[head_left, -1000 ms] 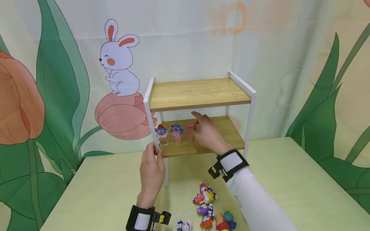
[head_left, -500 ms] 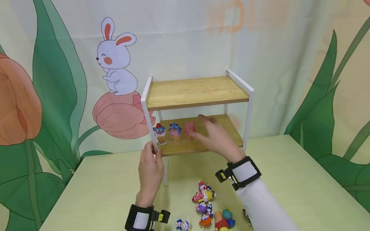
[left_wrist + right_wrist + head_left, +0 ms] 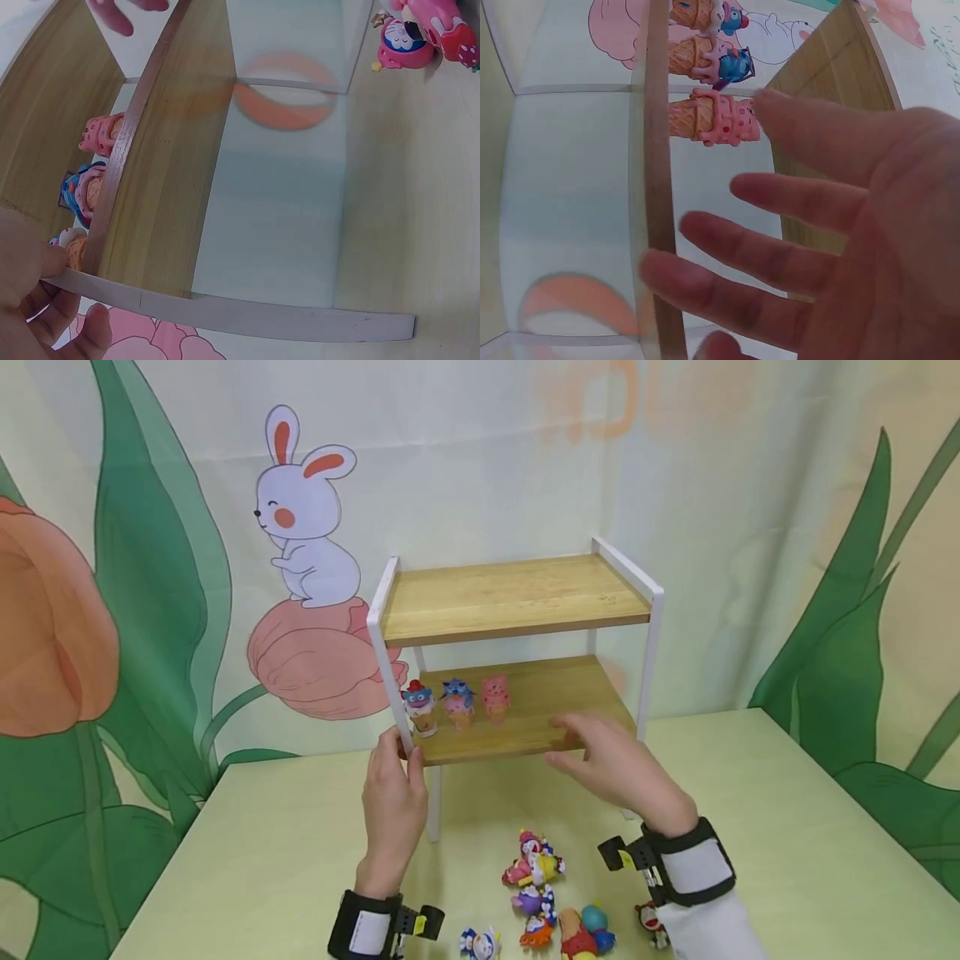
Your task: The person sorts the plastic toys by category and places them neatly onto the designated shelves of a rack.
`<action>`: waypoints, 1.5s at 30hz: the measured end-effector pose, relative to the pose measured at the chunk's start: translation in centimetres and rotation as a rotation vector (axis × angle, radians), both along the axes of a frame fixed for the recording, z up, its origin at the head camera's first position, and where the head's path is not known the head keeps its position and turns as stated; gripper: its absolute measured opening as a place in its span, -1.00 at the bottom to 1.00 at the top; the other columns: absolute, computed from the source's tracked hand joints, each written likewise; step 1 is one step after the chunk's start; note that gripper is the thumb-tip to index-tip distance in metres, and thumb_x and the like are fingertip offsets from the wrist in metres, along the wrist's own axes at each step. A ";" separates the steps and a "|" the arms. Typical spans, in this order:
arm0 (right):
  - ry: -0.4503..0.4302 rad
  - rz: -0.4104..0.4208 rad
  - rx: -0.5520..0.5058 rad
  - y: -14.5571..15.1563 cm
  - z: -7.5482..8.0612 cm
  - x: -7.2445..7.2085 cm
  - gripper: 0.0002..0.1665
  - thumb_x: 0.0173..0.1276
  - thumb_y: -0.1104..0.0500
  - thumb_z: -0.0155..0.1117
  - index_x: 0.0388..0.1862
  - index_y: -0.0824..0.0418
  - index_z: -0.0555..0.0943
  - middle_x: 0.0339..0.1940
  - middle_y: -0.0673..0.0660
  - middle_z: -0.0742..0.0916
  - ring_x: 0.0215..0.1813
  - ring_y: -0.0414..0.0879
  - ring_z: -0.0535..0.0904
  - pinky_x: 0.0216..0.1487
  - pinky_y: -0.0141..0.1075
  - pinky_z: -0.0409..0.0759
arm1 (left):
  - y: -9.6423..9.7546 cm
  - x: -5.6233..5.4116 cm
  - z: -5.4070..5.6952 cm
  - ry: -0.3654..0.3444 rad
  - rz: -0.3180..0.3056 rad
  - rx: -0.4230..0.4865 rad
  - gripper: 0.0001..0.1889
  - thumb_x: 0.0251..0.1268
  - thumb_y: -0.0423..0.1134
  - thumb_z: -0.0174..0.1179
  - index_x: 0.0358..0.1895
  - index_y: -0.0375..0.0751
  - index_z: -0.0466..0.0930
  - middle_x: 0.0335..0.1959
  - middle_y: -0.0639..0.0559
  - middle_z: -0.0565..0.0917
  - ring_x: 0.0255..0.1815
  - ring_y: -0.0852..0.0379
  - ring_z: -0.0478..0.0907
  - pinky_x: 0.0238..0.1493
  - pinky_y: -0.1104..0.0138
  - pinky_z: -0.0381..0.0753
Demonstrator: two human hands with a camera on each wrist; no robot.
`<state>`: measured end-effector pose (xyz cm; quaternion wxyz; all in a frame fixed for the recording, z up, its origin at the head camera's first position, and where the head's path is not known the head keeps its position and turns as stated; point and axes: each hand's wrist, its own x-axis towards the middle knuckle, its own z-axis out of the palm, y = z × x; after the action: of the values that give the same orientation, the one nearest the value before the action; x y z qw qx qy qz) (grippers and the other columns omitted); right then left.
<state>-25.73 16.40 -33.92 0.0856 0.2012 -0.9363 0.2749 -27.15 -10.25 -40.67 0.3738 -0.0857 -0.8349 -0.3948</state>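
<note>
My left hand [image 3: 393,806] grips the front left post [image 3: 392,685] of a small two-tier shelf [image 3: 517,597] with wooden boards and a white frame. Three ice-cream-cone figurines stand upright in a row on the lower board: one with a red top [image 3: 420,706] beside the post, a blue-and-pink one [image 3: 458,703], and a pink one [image 3: 496,699]. My right hand [image 3: 622,768] is at the lower board's front right edge, fingers spread and holding nothing. In the right wrist view the pink cone figurine [image 3: 716,118] stands apart from the fingertips.
Below the shelf, several colourful figurines lie on the pale green table [image 3: 262,852]: a cluster [image 3: 534,864], a white-and-blue one [image 3: 480,943], a red-and-tan one [image 3: 576,935], and a dark red-and-white one [image 3: 651,922] near my right wrist. A printed curtain [image 3: 487,460] hangs behind.
My right hand has let go of the pink figurine and drawn back to the right and down, leaving it standing on the lower board. The left hand keeps its hold on the post.
</note>
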 end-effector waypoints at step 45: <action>-0.299 0.287 0.259 -6.0 -8.6 1.0 -0.84 0.29 0.24 0.35 -0.15 0.21 0.70 -0.27 0.04 0.71 -0.34 -0.24 0.51 -0.25 -0.33 0.55 | 0.1 0.0 -0.3 -0.001 -0.014 -0.001 -0.66 0.42 -0.43 0.10 0.20 -0.40 0.35 -0.14 -0.23 0.55 -0.15 -0.07 0.50 -0.25 0.10 0.57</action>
<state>-24.71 10.40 -42.52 -0.1206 0.2987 -0.9278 0.1884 -27.14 -10.17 -41.02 0.3705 -0.0913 -0.8346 -0.3972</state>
